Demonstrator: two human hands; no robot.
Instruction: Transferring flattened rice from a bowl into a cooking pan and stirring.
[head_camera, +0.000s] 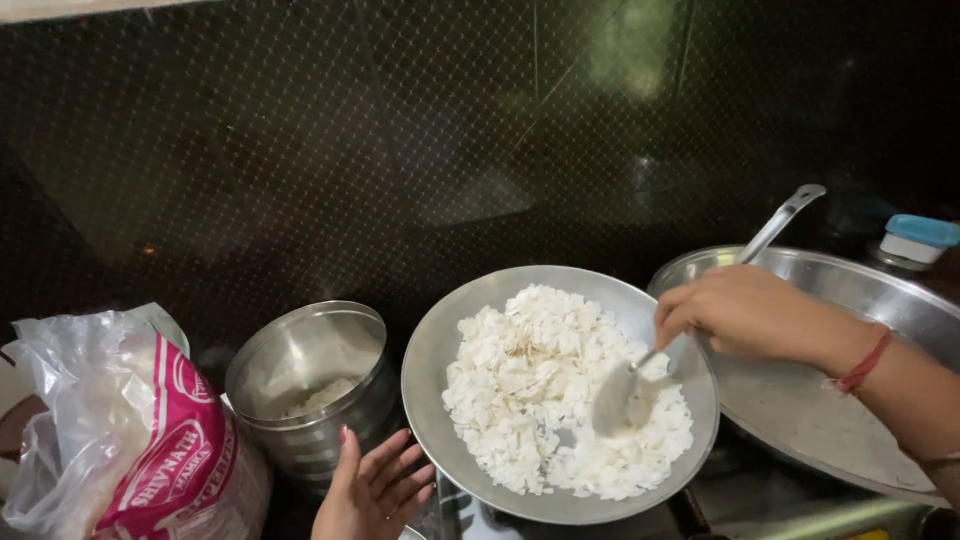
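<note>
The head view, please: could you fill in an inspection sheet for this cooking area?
Surface: dark counter, mostly covered.
Job's things: steel plate heaped with white flattened rice; metal spoon in it.
Clutter: steel canister, pink plastic bag, large steel pan, blue-lidded container.
Hands: right hand grips the spoon; left hand open beside the plate's rim.
Cables: nothing seen.
Surroundings: dark patterned wall.

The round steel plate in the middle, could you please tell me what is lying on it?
The steel plate holds a heap of white flattened rice flakes. The right hand holds a spoon in them. The plate's surface beneath the heap is hidden.
</note>
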